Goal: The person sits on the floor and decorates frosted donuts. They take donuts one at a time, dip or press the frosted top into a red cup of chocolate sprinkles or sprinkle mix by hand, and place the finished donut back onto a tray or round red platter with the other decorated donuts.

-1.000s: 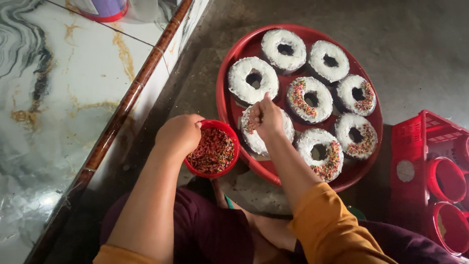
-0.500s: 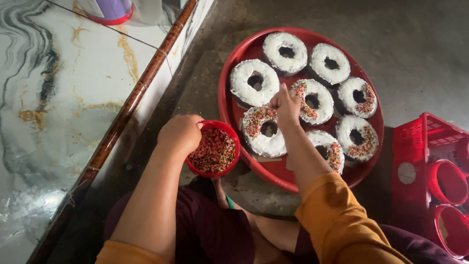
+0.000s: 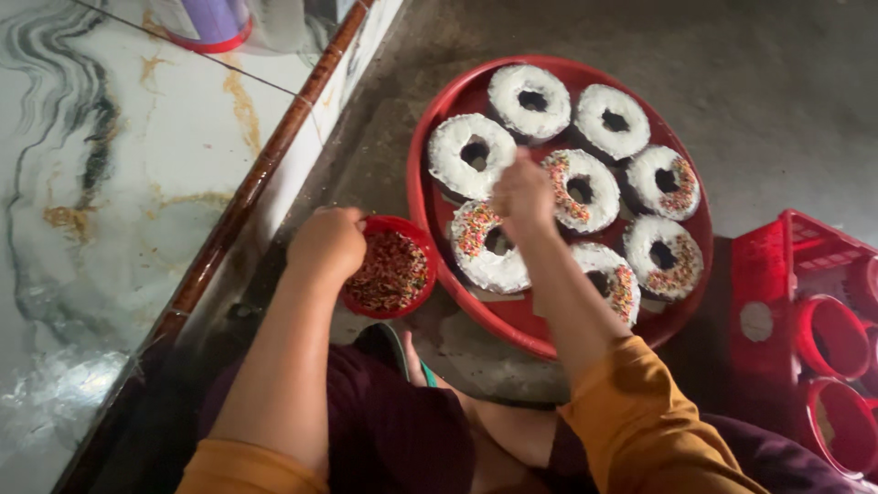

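White icing covers the seven ring cakes (image 3: 533, 99) we see on the round red tray (image 3: 430, 146), which sits on the grey floor (image 3: 777, 82) far from the person's knees. Our eyes go to the right hand (image 3: 521, 194): it hovers over the tray between the left cake (image 3: 472, 155) and the middle cake (image 3: 580, 189), fingers bunched together and pointing down; whether they pinch any sprinkles we cannot tell. Just near of it lies a cake (image 3: 487, 245) already flecked with coloured sprinkles. The cakes on the right side of the tray carry sprinkles too, while the two far ones and the left one look plain white.

To the left of the tray, the left hand (image 3: 327, 243) is curled over the far-left rim of a small red bowl (image 3: 393, 272) full of mixed sprinkles, gripping it; the bowl is just beside the tray's edge. Orange sleeves (image 3: 631, 412) cover both upper arms. Further left runs a marbled tile surface (image 3: 101, 183) with a brown edge strip (image 3: 265, 165). At the right stands a red crate (image 3: 805, 302).
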